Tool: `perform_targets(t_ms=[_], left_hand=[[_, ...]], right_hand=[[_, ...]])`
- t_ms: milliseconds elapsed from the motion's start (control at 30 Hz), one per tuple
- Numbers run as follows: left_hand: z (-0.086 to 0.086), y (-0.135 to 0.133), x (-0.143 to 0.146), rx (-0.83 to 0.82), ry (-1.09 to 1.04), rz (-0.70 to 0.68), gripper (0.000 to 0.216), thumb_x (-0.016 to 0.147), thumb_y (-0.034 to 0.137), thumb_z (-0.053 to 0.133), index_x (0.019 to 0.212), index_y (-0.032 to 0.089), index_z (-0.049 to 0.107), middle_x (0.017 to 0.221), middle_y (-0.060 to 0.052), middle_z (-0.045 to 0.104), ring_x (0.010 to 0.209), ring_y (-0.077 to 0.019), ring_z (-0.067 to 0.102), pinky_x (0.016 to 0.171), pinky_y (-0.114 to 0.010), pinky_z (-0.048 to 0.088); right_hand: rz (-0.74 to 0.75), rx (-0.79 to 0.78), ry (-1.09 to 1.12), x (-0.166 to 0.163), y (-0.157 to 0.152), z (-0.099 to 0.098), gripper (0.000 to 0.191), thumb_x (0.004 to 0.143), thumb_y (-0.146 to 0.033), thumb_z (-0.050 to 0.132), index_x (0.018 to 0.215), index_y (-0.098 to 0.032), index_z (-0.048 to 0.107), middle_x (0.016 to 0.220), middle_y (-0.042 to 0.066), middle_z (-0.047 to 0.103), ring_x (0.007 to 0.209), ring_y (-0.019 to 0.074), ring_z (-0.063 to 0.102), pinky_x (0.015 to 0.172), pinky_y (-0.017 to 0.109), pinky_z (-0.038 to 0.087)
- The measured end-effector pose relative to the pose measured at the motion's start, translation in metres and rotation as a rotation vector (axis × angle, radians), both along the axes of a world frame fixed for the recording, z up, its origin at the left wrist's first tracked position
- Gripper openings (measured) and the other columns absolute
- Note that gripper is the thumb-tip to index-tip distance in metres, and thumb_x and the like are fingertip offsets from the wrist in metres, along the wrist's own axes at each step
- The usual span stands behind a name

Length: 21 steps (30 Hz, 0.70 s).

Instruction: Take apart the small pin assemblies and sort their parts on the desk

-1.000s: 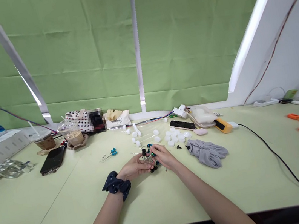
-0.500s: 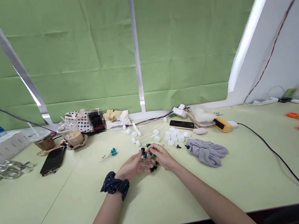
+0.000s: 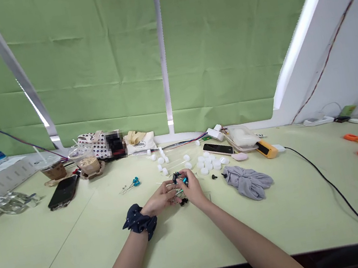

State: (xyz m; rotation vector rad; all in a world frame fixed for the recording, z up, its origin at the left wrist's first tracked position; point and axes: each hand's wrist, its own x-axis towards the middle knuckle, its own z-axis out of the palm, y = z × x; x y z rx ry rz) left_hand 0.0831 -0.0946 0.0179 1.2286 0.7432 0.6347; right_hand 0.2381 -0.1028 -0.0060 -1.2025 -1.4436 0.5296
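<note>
Head view: both forearms cross the near edge of the table (image 3: 317,220) and converge inward, wrists raised slightly. The left hand (image 3: 159,201), with a scrunchie (image 3: 140,222) at its wrist, has its fingers curled around a bundle (image 3: 185,180) of thin metal stems with blue and black heads. The right hand (image 3: 194,189) closes on the bundle from the right, fingers bent; its exact grip is partly hidden. The bundle is midway between the table's left and right edges. Caps (image 3: 209,164) lie toward the far edge.
</note>
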Motion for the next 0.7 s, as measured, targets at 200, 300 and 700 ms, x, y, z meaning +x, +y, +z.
perform_targets(t_ms=[200,300,700], left_hand=[[-0.007,0.001,0.004,0.062,0.018,-0.012,0.051,0.07,0.028,0.068,0.116,0.019,0.048,0.113,-0.011,0.056,0.066,-0.0108,0.057,0.063,-0.026,0.044],[-0.006,0.0,0.007,0.077,0.017,-0.011,0.049,0.073,0.032,0.065,0.116,0.02,0.047,0.101,-0.007,0.058,0.061,-0.0088,0.054,0.059,-0.025,0.042],[-0.01,0.0,0.011,0.261,0.079,0.029,0.036,0.071,0.043,0.066,0.083,0.012,0.055,0.066,-0.002,0.058,0.052,-0.0075,0.045,0.046,-0.019,0.031]], right_hand=[[0.015,-0.068,-0.019,0.002,0.005,-0.004,0.031,0.085,-0.038,0.045,0.107,-0.019,0.055,0.1,0.009,0.06,0.091,0.0211,0.056,0.082,0.035,0.043],[0.073,-0.057,-0.04,0.002,0.007,-0.004,0.03,0.089,-0.039,0.037,0.099,-0.02,0.058,0.095,0.006,0.063,0.087,0.0195,0.057,0.079,0.033,0.044],[0.033,0.088,-0.161,-0.006,0.004,0.002,0.029,0.093,-0.034,0.026,0.096,-0.02,0.052,0.09,0.005,0.058,0.083,0.0166,0.053,0.077,0.03,0.041]])
